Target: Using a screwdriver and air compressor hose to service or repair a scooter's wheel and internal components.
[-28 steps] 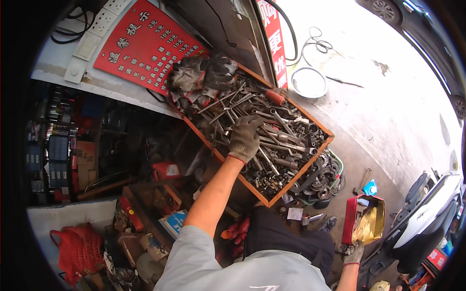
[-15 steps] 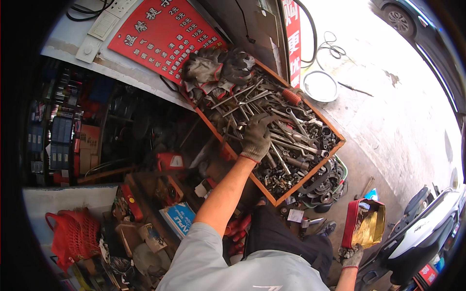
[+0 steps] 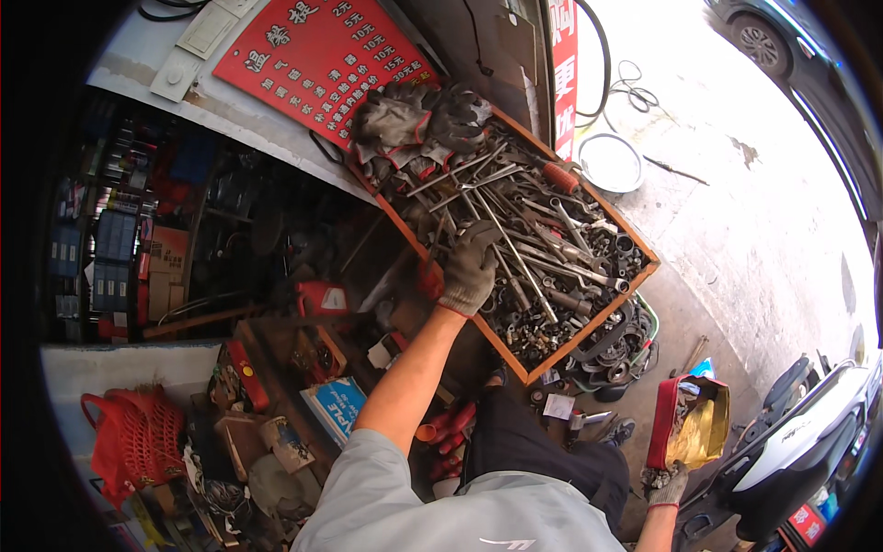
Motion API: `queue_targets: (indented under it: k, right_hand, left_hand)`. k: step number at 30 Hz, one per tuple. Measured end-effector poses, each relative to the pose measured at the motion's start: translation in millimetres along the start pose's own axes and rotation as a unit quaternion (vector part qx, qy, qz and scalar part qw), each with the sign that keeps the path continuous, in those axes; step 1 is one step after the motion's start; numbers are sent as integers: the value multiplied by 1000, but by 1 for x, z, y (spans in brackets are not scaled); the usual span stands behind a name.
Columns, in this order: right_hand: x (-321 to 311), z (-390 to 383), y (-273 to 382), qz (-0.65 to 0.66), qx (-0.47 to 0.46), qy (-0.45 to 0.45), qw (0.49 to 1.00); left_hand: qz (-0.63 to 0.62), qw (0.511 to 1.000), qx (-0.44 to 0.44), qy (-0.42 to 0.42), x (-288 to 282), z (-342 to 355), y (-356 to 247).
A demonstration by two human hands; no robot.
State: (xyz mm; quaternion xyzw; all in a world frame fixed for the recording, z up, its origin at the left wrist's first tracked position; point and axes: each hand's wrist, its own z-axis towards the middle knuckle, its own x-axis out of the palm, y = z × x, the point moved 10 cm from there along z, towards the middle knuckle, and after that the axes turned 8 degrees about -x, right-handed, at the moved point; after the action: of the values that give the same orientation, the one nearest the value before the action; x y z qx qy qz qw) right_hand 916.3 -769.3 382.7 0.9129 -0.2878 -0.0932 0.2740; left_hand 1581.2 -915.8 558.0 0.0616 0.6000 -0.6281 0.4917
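My left hand (image 3: 471, 274), in a grey-brown knitted glove, is over the near left side of a wood-framed tray (image 3: 501, 355) heaped with wrenches (image 3: 561, 244), rods and sockets. Its fingers are curled closed, with the tips down among the tools. Whatever may be in them is hidden. Low on the right, my gloved right hand (image 3: 669, 485) grips the lower edge of a red box (image 3: 659, 431) with a gold inside. This box is open and tilted, its contents mostly hidden. A long metal rod (image 3: 521, 260) lies across the heap beside my left hand.
Grey work gloves (image 3: 400, 120) are piled at the tray's far left corner. Below its right edge sits a bin of dark metal parts (image 3: 618, 354). A motor scooter (image 3: 791, 442) stands at right, a white-rimmed basin (image 3: 608, 164) beyond. At left are a red basket (image 3: 138, 451) and stacked boxes.
My left hand has drawn back toward the tray's near left side, uncovering more of the long rod. My right hand keeps its hold on the red box. The view has shifted slightly.
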Motion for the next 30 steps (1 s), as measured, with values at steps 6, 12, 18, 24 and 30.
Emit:
queue_targets:
  k: [6,12,18,24,30]
  right_hand:
    - [-3,7,-6,22,0,27,999]
    - [-15,20,-11,10,8,50,999]
    - [-10,21,-13,-15,18,84,996]
    - [-7,21,-13,-1,31,61,998]
    - [-8,12,-9,20,23,34,999]
  left_hand:
    - [-6,999,-9,-43,-16,-4,9]
    - [-6,990,-102,-94,-33,-23,30]
    - [114,993,0,-11,-16,-42,-25]
    - [187,968,54,156,44,-35,-48]
    - [209,953,90,202,59,-17,-47]
